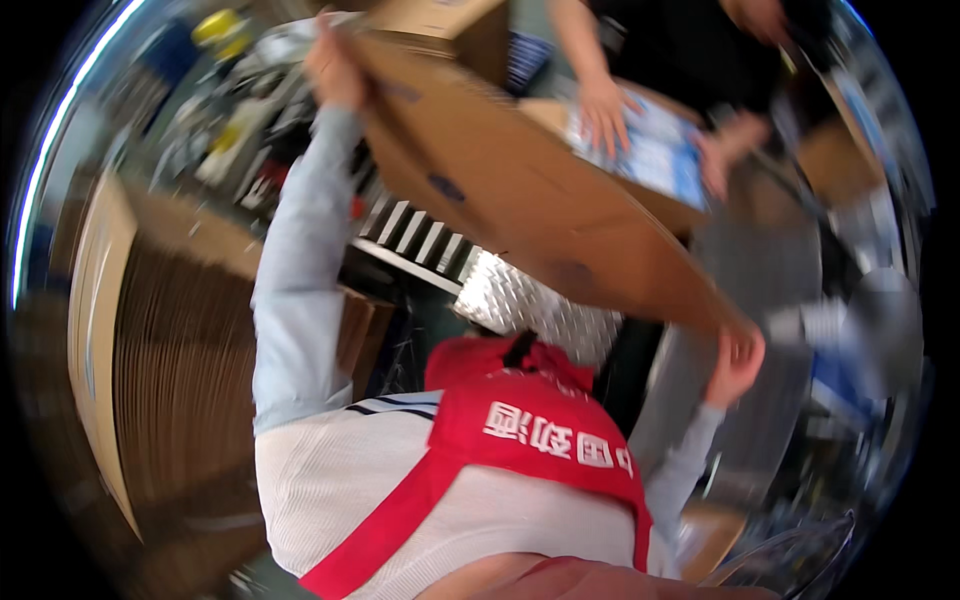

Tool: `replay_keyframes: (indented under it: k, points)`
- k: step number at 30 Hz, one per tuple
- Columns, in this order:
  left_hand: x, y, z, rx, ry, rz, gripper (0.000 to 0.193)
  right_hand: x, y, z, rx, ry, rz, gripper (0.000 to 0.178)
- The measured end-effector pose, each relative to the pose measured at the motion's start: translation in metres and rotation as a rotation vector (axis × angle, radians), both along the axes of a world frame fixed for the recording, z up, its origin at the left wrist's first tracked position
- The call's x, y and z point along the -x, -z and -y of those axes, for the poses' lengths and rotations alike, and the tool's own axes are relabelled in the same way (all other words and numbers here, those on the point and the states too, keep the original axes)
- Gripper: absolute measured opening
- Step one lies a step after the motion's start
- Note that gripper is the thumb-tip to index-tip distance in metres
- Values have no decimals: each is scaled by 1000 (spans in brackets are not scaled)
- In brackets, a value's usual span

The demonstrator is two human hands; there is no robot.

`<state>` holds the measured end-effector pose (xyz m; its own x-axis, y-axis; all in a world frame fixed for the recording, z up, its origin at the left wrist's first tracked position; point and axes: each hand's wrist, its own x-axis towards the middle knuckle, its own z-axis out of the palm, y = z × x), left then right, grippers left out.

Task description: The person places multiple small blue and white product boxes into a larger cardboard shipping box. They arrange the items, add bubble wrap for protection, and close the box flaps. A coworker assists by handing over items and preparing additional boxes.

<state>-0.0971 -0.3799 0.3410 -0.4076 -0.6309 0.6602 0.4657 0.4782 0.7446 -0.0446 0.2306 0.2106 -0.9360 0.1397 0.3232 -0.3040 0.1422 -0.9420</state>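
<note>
A large flat brown cardboard sheet, likely a folded carton (pixel 500 180), stretches slantwise before me, from upper left down to the right. At its upper left end my left hand (pixel 335 68) grips the edge, arm stretched far out. My right hand (pixel 738 362) holds the lower right end, its fingers bent round the edge. The picture is smeared by motion, so fine detail of the fingers is hard to make out. Beyond the sheet, partly hidden by it, an open carton (pixel 662 206) contains blue-and-white packages (pixel 650 150).
Across from me a co-worker's hands (pixel 605 115) rest on the packages. A tall stack of flattened cartons (pixel 180 340) stands at the left. Rollers (pixel 420 240) and a patterned metal plate (pixel 530 305) lie below the sheet. Another brown box (pixel 440 25) sits at the far side.
</note>
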Motion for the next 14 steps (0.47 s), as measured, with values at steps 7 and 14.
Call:
replay_keyframes:
  k: [7,14]
  points:
    - [-93,95,-89,-424,344,907,77,-25,5,43,174,500,14,68]
    - [-71,69,-60,-267,224,1209,110,-22,26,22,199,68,-72,86]
